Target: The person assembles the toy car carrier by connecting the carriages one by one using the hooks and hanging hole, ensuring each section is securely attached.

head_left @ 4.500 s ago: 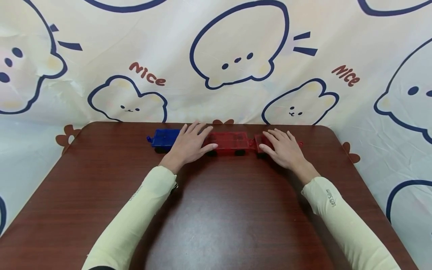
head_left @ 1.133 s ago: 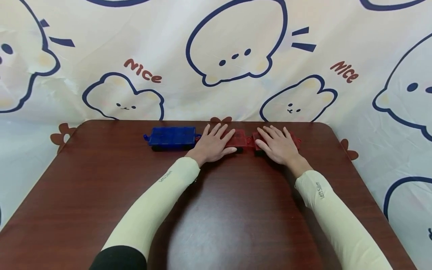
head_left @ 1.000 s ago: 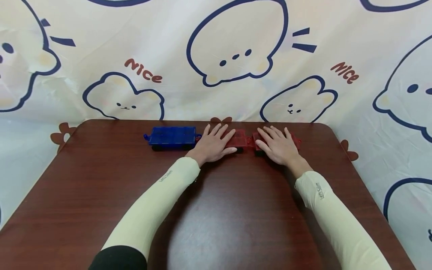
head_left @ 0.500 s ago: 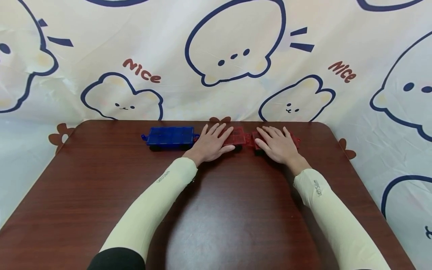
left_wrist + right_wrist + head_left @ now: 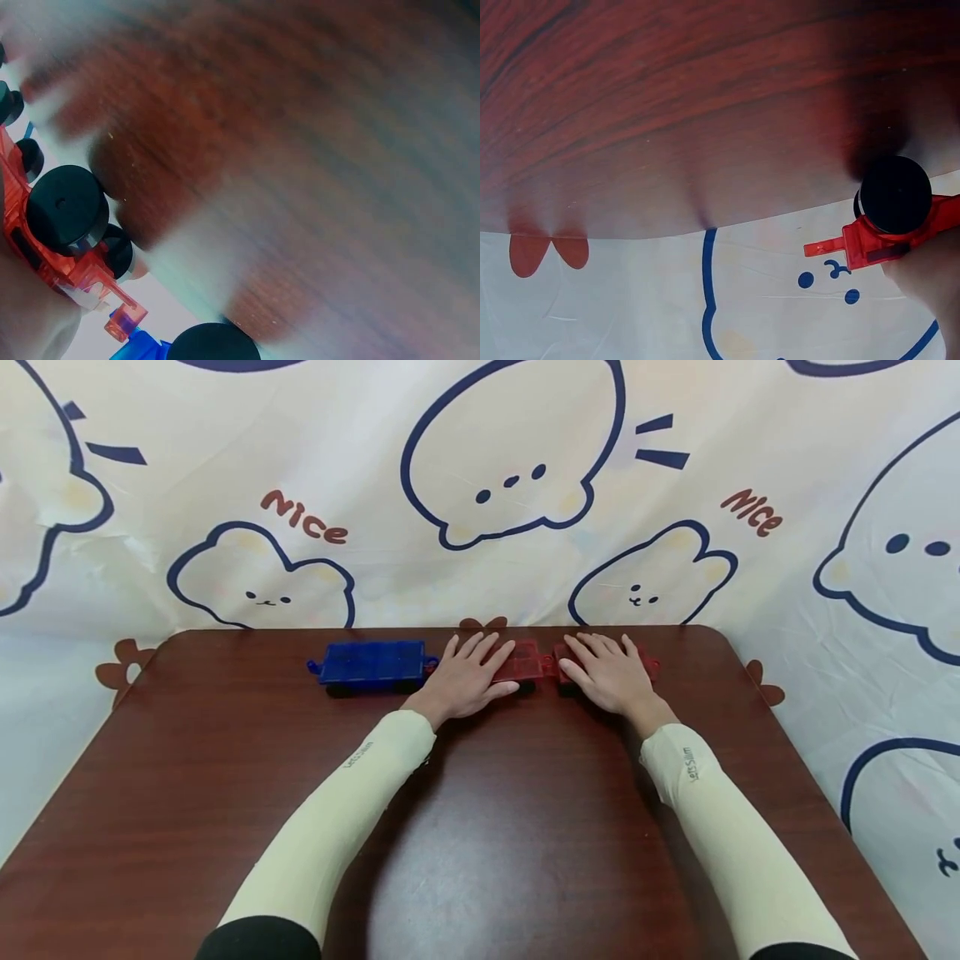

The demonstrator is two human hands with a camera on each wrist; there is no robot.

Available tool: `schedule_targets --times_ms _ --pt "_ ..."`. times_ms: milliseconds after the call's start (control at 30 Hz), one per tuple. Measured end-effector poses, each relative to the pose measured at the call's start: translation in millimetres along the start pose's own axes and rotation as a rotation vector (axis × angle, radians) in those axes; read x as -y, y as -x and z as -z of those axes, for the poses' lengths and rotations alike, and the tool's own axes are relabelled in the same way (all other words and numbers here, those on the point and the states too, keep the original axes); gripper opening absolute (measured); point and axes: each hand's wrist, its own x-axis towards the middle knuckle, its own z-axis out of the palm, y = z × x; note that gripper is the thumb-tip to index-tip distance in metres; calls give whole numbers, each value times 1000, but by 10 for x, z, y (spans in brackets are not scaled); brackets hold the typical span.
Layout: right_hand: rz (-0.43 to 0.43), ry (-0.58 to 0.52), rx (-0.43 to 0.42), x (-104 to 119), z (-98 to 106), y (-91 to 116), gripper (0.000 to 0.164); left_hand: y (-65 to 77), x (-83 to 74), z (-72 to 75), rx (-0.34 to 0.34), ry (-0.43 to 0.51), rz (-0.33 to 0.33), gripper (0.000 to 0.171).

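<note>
Three toy wheeled cars stand in a row along the table's far edge in the head view. Leftmost is a blue car point(image 5: 375, 662), then a see-through red car point(image 5: 525, 662) and a second red car point(image 5: 561, 662). My left hand point(image 5: 457, 685) rests spread over the left part of the middle car and hides the rest of it. Spread fingers of my right hand point(image 5: 611, 672) lie over the right-hand car, whose hooked end shows beyond. In the left wrist view, a red coupling point(image 5: 124, 319) meets blue plastic beside black wheels point(image 5: 67, 210). The right wrist view shows a red end tab point(image 5: 825, 247).
The brown wood-grain table point(image 5: 480, 827) has rounded far corners. Directly behind it hangs a white cloth point(image 5: 390, 568) with cartoon drawings, which also runs along both sides. Pale sleeves cover both forearms.
Since the earliest frame, my left hand has shifted right off the blue car onto the middle red one. Over the last second both hands stay put on the cars; the head view shifts slightly.
</note>
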Motion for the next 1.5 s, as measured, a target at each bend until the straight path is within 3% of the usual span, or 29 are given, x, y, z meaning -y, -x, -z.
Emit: schedule_targets --times_ms 467,967,1500 --pt "-7 -2 -1 -35 -9 -14 75 3 -7 14 -2 -4 -3 79" --pt "-9 -9 -14 -36 -7 0 77 12 -31 7 3 -90 -13 76" --pt "13 -17 -8 -54 14 4 76 20 -21 27 31 -83 -15 78"
